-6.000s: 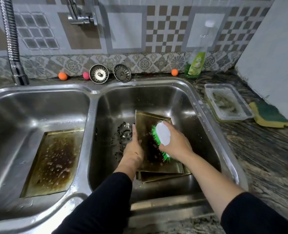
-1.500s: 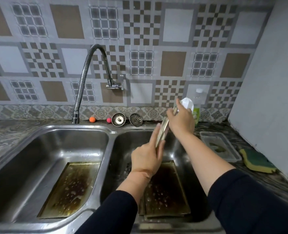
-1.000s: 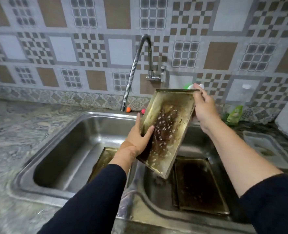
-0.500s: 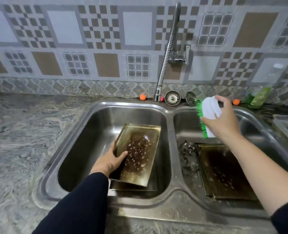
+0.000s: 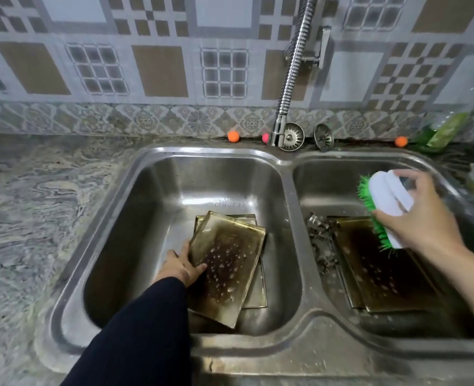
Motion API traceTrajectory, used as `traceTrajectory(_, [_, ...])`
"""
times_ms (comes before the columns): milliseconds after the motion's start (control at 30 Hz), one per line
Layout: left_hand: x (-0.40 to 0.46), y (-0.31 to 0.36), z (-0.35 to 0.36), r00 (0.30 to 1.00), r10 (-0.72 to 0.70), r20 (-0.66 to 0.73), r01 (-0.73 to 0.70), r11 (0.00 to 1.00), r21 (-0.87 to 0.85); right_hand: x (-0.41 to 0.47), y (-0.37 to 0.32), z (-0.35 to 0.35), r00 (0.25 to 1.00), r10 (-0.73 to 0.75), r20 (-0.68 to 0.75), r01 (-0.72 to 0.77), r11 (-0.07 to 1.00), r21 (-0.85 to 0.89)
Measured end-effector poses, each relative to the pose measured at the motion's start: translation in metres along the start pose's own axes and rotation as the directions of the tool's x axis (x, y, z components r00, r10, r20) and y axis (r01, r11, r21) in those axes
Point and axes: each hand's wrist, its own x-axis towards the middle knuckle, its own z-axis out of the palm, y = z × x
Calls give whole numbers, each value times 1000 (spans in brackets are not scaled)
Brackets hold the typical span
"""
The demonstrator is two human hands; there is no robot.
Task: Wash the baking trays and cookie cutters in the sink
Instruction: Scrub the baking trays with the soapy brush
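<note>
The double steel sink [image 5: 288,174] fills the view. In its left basin the left hand [image 5: 181,264] grips the edge of a stained baking tray [image 5: 227,270], tilted over a mostly hidden second tray [image 5: 254,291]. In the right basin another tray [image 5: 380,271] lies flat beside indistinct cookie cutters [image 5: 320,246]. The right hand [image 5: 422,215] clasps a white scrub brush [image 5: 389,201], green bristles leftward. The soap bottle [image 5: 447,129] is cut off, its label unreadable.

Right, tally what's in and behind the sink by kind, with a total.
Baking trays: 4, two in the left basin, two in the right
Scrub brush: 1
Sink strainers: 2
Small balls: 3
Cookie cutters: a pile, uncountable
Total: 10
</note>
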Motion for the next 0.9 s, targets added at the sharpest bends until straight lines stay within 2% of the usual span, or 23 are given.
traceTrajectory(167, [-3, 15, -11, 997, 35, -75, -23, 987, 159, -3, 9, 6, 997, -2, 75, 11, 992, -126])
traceTrajectory(267, [-14, 50, -24, 979, 197, -57, -180, 959, 219, -4, 17, 4, 984, 0, 176, 44, 969, -244])
traceTrajectory(367, [-34, 99, -35, 916, 400, 1, -396, 906, 148, -2, 27, -5, 958, 10, 286, 96, 930, -355])
traceTrajectory(433, [-51, 136, -38, 861, 507, -45, -502, 860, 91, 3, 37, -17, 943, 21, 333, 127, 901, -415])
traceTrajectory(567, [-78, 213, -24, 761, 621, -187, -627, 779, 35, 20, 62, -52, 946, 18, 323, 165, 832, -529])
traceTrajectory(633, [-92, 248, -8, 726, 654, -212, -665, 747, 28, 33, 74, -77, 957, 8, 291, 159, 823, -545])
traceTrajectory(700, [-102, 274, 19, 737, 654, -170, -661, 750, 19, 51, 89, -105, 969, -19, 246, 149, 838, -524])
traceTrajectory(867, [-99, 311, 104, 881, 462, 105, -462, 886, -25, 107, 138, -168, 994, -29, 108, 74, 894, -441])
traceTrajectory(900, [-97, 314, 120, 883, 449, 138, -448, 893, -42, 119, 150, -175, 997, -11, 72, 40, 907, -419])
